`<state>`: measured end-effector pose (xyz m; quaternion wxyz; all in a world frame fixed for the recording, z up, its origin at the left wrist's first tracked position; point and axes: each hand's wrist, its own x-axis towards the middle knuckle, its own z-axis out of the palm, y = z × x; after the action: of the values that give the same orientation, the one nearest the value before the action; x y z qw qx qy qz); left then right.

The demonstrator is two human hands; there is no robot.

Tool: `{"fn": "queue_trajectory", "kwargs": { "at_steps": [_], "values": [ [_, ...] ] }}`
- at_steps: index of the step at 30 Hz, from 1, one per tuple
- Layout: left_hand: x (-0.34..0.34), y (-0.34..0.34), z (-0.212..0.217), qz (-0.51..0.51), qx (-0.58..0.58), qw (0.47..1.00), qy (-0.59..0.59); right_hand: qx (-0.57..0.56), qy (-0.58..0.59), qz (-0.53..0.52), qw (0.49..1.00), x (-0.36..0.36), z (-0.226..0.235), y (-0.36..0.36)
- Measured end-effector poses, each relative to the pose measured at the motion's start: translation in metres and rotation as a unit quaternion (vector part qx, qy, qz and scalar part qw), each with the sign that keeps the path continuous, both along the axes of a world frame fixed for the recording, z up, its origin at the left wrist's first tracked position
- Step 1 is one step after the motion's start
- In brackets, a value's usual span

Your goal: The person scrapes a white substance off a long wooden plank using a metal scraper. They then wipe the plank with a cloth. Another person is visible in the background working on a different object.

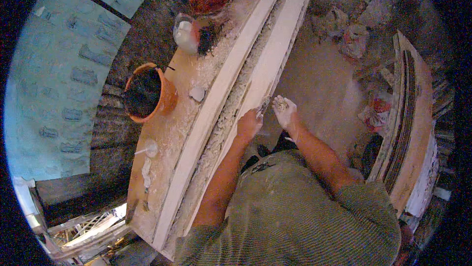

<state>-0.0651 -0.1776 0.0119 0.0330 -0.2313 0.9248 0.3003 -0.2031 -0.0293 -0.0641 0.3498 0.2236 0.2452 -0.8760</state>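
Note:
Two long pale boards or mouldings (199,153) lie side by side, running from the near left to the far right. Grey, crumbly material (227,106) fills the gap between them. My left hand (250,122) is at the right edge of the right-hand piece, its fingers drawn together around something pale and thin that I cannot make out. Just to its right, my right hand (285,112) is turned palm up, fingers curled around a small pale, crumbly lump (281,104). White residue coats both hands.
The dusty wooden table (184,77) carries an orange bucket (169,94) with a dark inside, a whitish container (186,35), a reddish basin (211,0), a pale flat piece (197,93) and a small white cup (150,148). Stacked boards (413,118) lean at the right.

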Motion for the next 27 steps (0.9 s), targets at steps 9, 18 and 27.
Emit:
{"fn": "queue_trajectory", "kwargs": {
  "at_steps": [9, 18, 27],
  "values": [
    [0.035, 0.021, -0.014, 0.164, 0.243, 0.955, -0.04, 0.044, -0.014, 0.012, 0.999, -0.057, -0.003, -0.019],
    [-0.188, 0.013, -0.004, 0.159, 0.21, 0.963, -0.052, 0.097, 0.081, 0.034, 0.991, -0.151, 0.015, -0.042],
    [-0.117, 0.044, 0.073, 0.236, 0.213, 0.944, -0.082, 0.07, -0.12, 0.023, 0.99, -0.209, 0.025, -0.031]
  ]
}}
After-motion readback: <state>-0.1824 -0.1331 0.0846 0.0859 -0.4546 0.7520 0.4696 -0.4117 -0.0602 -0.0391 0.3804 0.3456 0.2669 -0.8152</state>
